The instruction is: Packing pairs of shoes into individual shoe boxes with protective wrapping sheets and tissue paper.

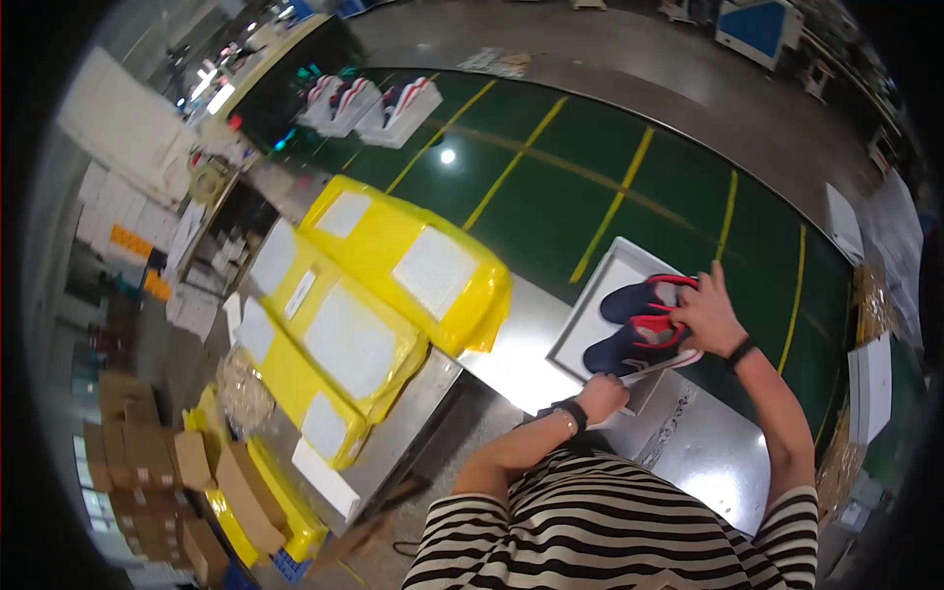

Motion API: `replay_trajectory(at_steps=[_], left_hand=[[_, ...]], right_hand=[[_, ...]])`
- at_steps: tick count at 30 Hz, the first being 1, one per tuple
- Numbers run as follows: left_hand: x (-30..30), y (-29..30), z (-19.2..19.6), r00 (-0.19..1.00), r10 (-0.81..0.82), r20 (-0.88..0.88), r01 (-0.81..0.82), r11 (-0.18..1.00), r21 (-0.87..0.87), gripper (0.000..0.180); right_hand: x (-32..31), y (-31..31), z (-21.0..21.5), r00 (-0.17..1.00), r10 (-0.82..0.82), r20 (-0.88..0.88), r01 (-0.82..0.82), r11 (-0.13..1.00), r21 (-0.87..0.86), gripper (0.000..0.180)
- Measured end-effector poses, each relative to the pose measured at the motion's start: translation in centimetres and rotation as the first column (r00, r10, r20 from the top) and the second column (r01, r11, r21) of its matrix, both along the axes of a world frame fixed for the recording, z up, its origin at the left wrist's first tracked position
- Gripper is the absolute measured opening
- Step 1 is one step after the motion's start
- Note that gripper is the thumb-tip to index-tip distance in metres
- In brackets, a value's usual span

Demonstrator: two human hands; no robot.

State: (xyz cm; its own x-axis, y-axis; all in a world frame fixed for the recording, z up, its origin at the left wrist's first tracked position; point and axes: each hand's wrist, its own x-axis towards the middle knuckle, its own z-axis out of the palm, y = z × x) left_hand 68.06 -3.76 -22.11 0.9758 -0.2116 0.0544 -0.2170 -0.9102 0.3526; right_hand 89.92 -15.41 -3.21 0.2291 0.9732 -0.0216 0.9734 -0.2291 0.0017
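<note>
Navy shoes [629,303] touch the right hand [710,317]; yellow parcels [386,232] carry blurred labels [434,272].

At my twelve o'clock I count two navy shoes [615,356] in one white box [590,307]; at ten, three yellow packages [405,232]; at eleven, three shoe trays [395,126].

Two navy low-cut shoes, upper shoe [625,301] and lower shoe [612,356], sit side by side in an open white box [629,264]. Toes point left; collars are edged in red. A white sole edge shows on the lower shoe. The box straddles the green belt [536,221] and metal surface [526,339].
</note>
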Motion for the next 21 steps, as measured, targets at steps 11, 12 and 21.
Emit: replay_trajectory(at_steps=[11, 12, 21], left_hand=[[1.2, -2.4, 0.0, 0.977, -0.214, 0.007, 0.214, 0.975, -0.06, 0.011], [0.8, -1.8, -0.2, 0.969, -0.237, 0.062, 0.24, 0.97, -0.032, 0.009], [0.9, -2.5, 0.5, 0.922, -0.297, -0.248, 0.351, 0.91, 0.219, 0.015]], right_hand=[[-9.0, -25.0, -3.1, 0.768, -0.426, -0.478, 0.584, 0.772, 0.251, 0.037], [-10.1, -25.7, -2.8, 0.683, -0.484, -0.547, 0.67, 0.713, 0.207, 0.037], [-21.6, -39.4, -11.5, 0.117, -0.795, -0.596, 0.986, 0.021, 0.166, 0.036]])
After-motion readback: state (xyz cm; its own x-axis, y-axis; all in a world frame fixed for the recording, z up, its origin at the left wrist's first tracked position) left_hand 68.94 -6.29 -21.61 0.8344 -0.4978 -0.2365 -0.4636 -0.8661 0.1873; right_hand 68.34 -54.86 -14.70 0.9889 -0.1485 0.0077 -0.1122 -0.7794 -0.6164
